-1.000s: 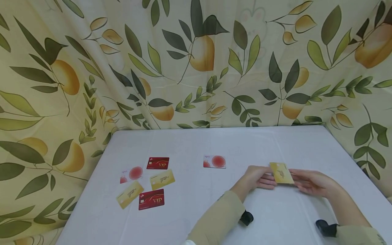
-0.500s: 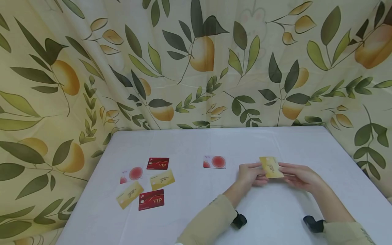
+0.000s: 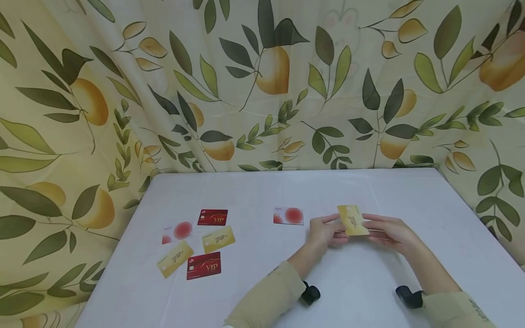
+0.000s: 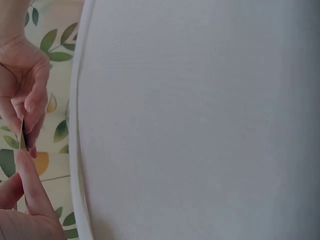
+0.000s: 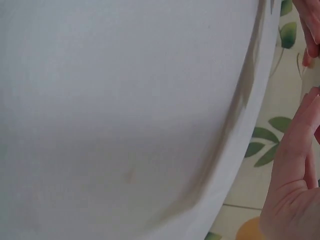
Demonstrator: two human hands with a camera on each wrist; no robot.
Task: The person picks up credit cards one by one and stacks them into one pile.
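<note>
A gold card (image 3: 352, 220) with dark script is held up above the right part of the table, between both hands. My left hand (image 3: 321, 232) holds its left edge, and my right hand (image 3: 389, 232) pinches the right edge. The left wrist view shows the card (image 4: 23, 136) nearly edge-on, with the left hand (image 4: 32, 205) below and the right hand (image 4: 25, 80) above it. In the right wrist view the right hand (image 5: 295, 165) fills the right side, and part of the left hand (image 5: 312, 25) shows at the top corner.
A white card with a red circle (image 3: 289, 216) lies left of the hands. Farther left lie red VIP cards (image 3: 212, 217), gold cards (image 3: 218, 239) and another red-circle card (image 3: 177, 232). A white cloth covers the table (image 3: 254, 291); a fruit-patterned curtain (image 3: 229, 91) hangs behind.
Both hands have moved left and slightly away from me, carrying the gold card with them. The cards on the table stay where they were.
</note>
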